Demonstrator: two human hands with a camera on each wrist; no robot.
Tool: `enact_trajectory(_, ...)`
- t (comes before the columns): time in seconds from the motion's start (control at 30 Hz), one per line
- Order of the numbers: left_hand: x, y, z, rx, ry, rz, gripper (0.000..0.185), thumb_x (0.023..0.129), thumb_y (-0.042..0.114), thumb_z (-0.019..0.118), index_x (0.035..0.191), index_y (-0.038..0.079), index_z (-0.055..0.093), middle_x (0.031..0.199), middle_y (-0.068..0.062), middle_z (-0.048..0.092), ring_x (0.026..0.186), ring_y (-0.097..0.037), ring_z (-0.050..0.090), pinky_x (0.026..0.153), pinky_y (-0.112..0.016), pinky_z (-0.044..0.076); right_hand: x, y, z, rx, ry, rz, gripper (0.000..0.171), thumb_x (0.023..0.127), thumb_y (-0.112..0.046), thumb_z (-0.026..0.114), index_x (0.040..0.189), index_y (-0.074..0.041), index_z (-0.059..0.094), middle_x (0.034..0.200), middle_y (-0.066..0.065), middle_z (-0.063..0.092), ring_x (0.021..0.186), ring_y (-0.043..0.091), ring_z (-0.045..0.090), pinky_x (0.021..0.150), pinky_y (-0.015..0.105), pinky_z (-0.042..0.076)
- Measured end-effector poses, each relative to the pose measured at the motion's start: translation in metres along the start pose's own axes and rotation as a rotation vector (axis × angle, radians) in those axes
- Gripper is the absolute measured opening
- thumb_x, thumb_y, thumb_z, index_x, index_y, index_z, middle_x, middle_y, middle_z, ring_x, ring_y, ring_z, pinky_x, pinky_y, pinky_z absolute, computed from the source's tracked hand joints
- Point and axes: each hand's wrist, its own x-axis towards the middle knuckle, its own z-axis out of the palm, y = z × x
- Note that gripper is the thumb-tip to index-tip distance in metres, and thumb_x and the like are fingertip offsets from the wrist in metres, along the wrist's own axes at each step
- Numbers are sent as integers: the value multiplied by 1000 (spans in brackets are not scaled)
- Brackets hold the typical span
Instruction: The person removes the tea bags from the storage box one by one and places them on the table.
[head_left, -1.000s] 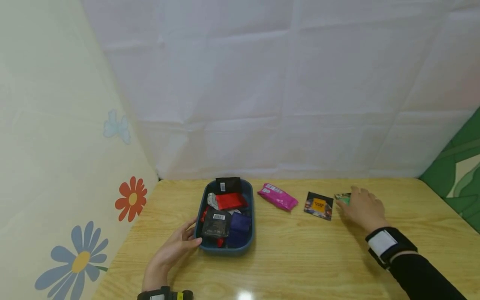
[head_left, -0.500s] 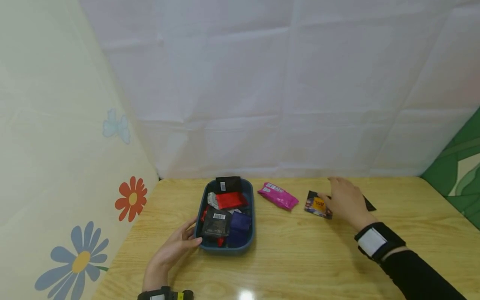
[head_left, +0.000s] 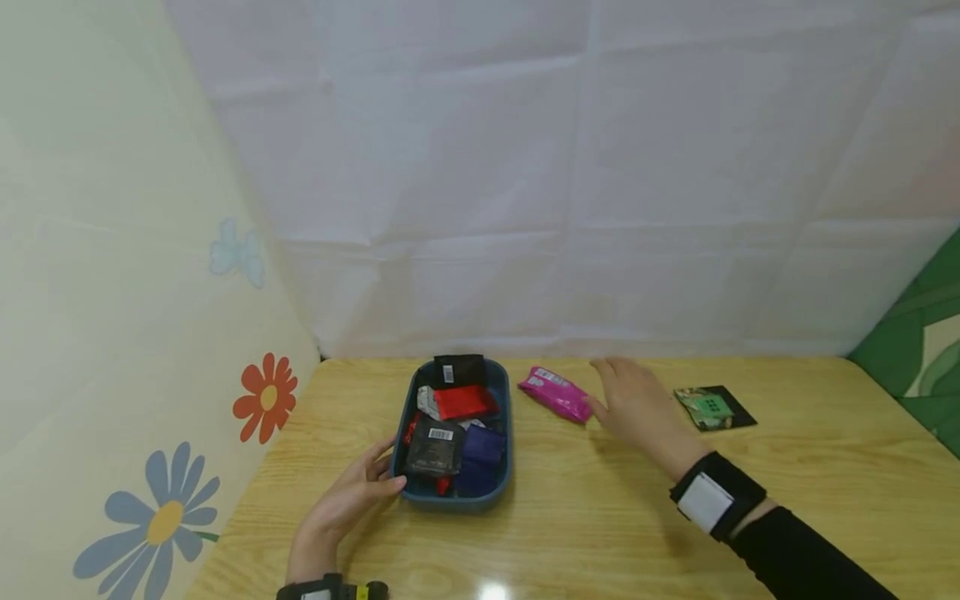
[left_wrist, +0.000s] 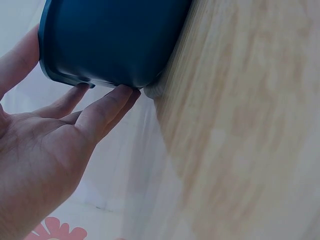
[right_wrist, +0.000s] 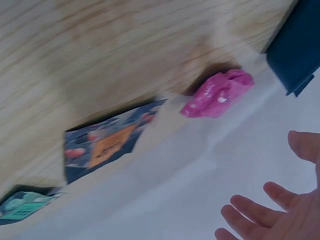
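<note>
A blue tray (head_left: 504, 433) sits on the wooden table (head_left: 600, 533), packed with small packets, red, black and purple. The left hand (head_left: 347, 502) rests at the tray's near left corner, fingers (left_wrist: 107, 107) straight and lying against the outside of its wall, holding nothing. Just to the right of the tray lies a pink packet (head_left: 555, 393). The right hand (head_left: 637, 408) hovers over the table right beside that pink packet, fingers loosely spread and relaxed, with nothing in its grasp; whether a fingertip actually touches the pink wrapper is hard to say from the head view. Under that hand, farther right of the tray, a dark packet with an orange label (right_wrist: 102, 147) lies flat, seen only from the right wrist. Well to the right of the tray, a dark packet with a green label (head_left: 712, 407) lies flat on the wood
</note>
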Motion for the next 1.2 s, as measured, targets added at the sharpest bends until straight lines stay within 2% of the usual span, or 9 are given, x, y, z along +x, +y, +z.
enact_trajectory(0.23,-1,0,0,1,11,-7,79,92,6,67,155,-3,19,153,-38,23,140,-49,28,111,-55,31,10,-27,-1,28,-29,-27,61,89,-27,74,133,8,51,126,29,58,118,44,55,98,58,43)
enact_trajectory(0.53,-3,0,0,-2,-11,-1,79,93,7,65,155,-3,16,153,-38,22,140,-49,28,110,-51,33,23,-67,3,118,-30,-127,60,89,-34,74,131,5,54,124,23,62,116,39,57,99,54,43)
enact_trajectory(0.63,-3,0,-1,1,-21,4,80,94,8,65,155,-4,15,153,-38,23,140,-47,30,108,-46,36,27,-84,2,122,-68,-139,61,89,-35,74,132,4,53,127,21,60,121,37,55,103,53,41)
enact_trajectory(0.73,-3,0,-1,4,-29,11,80,94,8,65,155,-4,15,153,-38,23,139,-46,31,106,-42,39,29,-100,2,160,-151,-140,63,91,-37,71,136,3,51,131,20,58,126,36,52,107,52,38)
enact_trajectory(0.87,-3,1,-1,6,-27,12,80,94,8,65,155,-4,15,153,-38,22,140,-47,30,107,-44,38,30,-118,5,215,-246,-166,62,92,-35,70,139,1,50,135,18,56,128,33,50,109,50,37)
enact_trajectory(1.0,-3,2,0,8,-20,7,80,94,8,65,155,-4,16,153,-38,22,140,-48,28,109,-48,35,30,-130,12,173,-289,-266,61,93,-36,69,139,-1,51,136,15,57,128,30,50,109,46,37)
enact_trajectory(1.1,-2,2,1,6,-17,2,79,94,7,65,155,-4,16,153,-38,22,140,-48,29,109,-50,34,30,-137,19,121,-289,-338,60,93,-37,68,138,-1,53,134,14,58,127,28,52,108,43,39)
enact_trajectory(1.2,-2,2,1,2,-12,-4,79,94,7,65,155,-3,16,153,-38,22,140,-49,29,110,-52,33,31,-143,23,81,-285,-353,59,93,-38,68,137,-1,54,133,13,60,126,27,53,107,43,40)
